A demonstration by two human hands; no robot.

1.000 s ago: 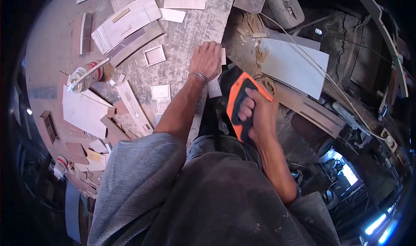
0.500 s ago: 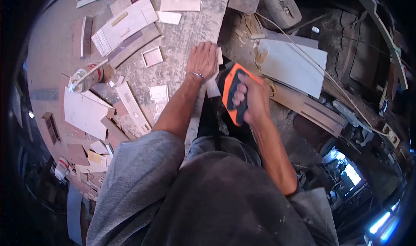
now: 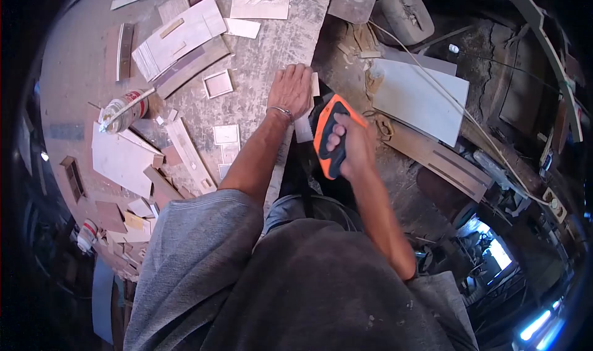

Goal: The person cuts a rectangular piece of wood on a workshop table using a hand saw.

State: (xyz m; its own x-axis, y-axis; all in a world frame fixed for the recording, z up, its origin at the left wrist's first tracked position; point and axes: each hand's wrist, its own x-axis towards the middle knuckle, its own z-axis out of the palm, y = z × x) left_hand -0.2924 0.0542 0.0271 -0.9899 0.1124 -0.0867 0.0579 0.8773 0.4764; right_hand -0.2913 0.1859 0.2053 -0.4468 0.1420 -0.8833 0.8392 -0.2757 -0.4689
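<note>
My left hand presses down at the edge of the worktable, its fingers close together and curled over a small piece of wood. Only a pale end of that piece juts past the edge; the hand covers the rest. In my right hand is a handsaw with an orange and black handle, gripped by wrapped fingers just off the table's edge. Part of its pale blade shows beside my left wrist, and where the teeth meet the wood is hard to see.
Left on the table lie a small square frame, thin boards, wood strips and a glue bottle with a stick across it. Right, on the floor, are a white panel, a slotted board and a plastic jug.
My right hand and the saw have shifted slightly left, toward the table edge. My left hand stays on the wood; the whole view has moved a little.
</note>
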